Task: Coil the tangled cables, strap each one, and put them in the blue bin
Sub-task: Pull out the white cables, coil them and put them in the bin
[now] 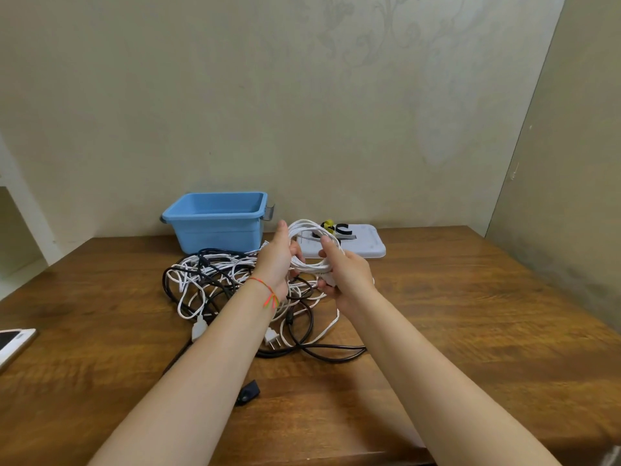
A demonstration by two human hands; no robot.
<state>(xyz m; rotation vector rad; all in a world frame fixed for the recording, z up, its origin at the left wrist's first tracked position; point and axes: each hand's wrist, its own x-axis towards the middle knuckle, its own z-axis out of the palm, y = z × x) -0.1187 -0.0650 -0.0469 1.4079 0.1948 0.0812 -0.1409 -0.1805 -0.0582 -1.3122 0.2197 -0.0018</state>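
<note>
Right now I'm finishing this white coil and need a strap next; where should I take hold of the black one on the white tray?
Probably pinch the black strap at its curled-up end, coming from above with the right hand. It lies on the white tray in an open C-shape, so the raised end gives the fingers an edge.

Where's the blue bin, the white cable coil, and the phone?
blue bin (218,230), head view, on its front wall.
white cable coil (304,227), head view, on the coil's top loops.
phone (15,343), head view, on its screen, left table edge.
</note>
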